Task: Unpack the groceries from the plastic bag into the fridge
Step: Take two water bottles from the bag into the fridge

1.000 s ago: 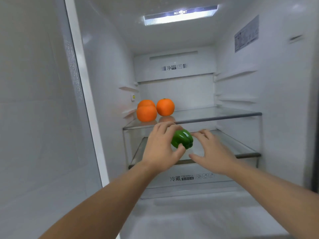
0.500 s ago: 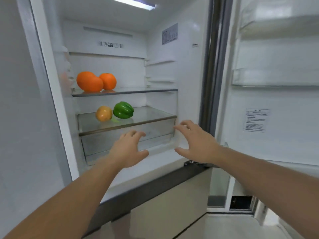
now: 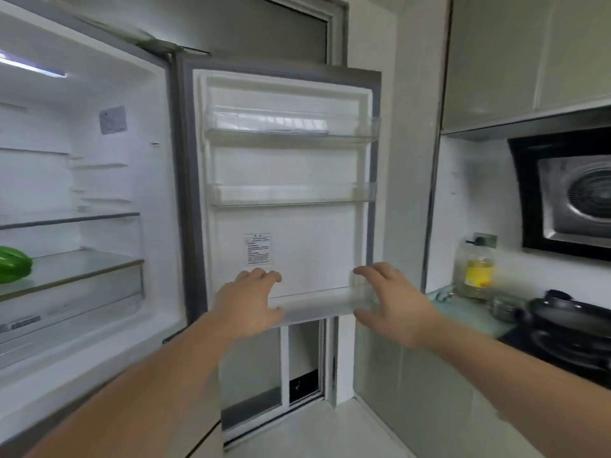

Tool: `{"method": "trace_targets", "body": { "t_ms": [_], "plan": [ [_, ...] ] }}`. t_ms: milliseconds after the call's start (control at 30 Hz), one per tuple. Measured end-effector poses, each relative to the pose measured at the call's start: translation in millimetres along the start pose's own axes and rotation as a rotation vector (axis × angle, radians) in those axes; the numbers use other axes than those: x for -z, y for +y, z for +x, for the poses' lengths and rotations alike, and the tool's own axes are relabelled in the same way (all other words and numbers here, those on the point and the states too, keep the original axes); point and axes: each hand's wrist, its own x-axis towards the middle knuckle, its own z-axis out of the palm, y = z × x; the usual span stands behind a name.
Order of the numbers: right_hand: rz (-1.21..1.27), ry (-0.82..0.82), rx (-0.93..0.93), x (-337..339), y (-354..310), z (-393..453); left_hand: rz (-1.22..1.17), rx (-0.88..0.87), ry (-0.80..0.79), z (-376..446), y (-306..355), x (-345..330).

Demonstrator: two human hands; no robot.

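Both my hands are empty, fingers loosely spread: left hand (image 3: 249, 300) and right hand (image 3: 391, 304) before the open fridge door (image 3: 287, 223), green pepper (image 3: 13, 264) on the lower glass shelf (image 3: 82, 267), far left.

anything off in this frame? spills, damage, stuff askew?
Nothing stands out. The green pepper sits on a fridge shelf, the door is open with its racks level, and both hands are empty. No spills or damage visible.
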Motion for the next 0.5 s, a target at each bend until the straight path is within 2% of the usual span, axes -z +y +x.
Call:
{"method": "trace_targets", "body": {
  "t_ms": [233,500],
  "plan": [
    [-0.11,0.056,-0.516,72.6,145.9,-159.8,-0.158,-0.383,-0.045,25.4,220.2,-49.5],
    [-0.246,0.194,-1.016,157.5,230.5,-323.5,-0.338,-0.851,-0.12,34.7,457.4,-79.2]
  ]
}}
